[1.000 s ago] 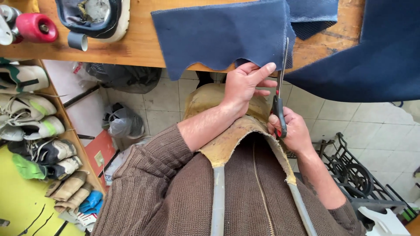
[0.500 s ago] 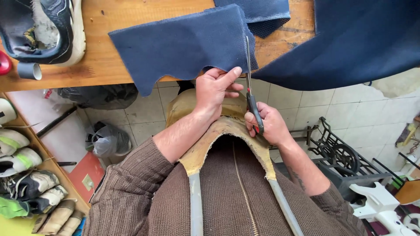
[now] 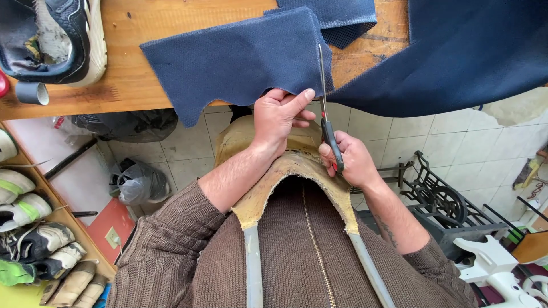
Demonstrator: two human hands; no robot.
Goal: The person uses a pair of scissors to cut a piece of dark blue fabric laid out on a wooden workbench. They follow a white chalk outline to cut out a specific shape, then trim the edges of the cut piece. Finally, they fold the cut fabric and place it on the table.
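Note:
A cut piece of navy blue mesh fabric (image 3: 240, 60) lies over the front edge of a wooden workbench (image 3: 125, 85). My left hand (image 3: 279, 117) pinches its lower right edge, thumb on top. My right hand (image 3: 348, 159) grips scissors (image 3: 325, 97) with dark and red handles; the blades point away from me along the fabric's right edge. A larger sheet of the same navy fabric (image 3: 468, 51) spreads over the bench to the right.
A worn sneaker (image 3: 57, 34) and a grey tape roll (image 3: 31, 92) sit on the bench at left. Below are tiled floor, a shelf of several shoes (image 3: 28, 228), plastic bags (image 3: 137, 182), a black iron treadle frame (image 3: 439, 194). I wear a tan apron (image 3: 268, 177).
The view has shifted, so the bench and fabric sit more to the right in frame. Both hands keep their grips; the scissors stay along the fabric's right edge.

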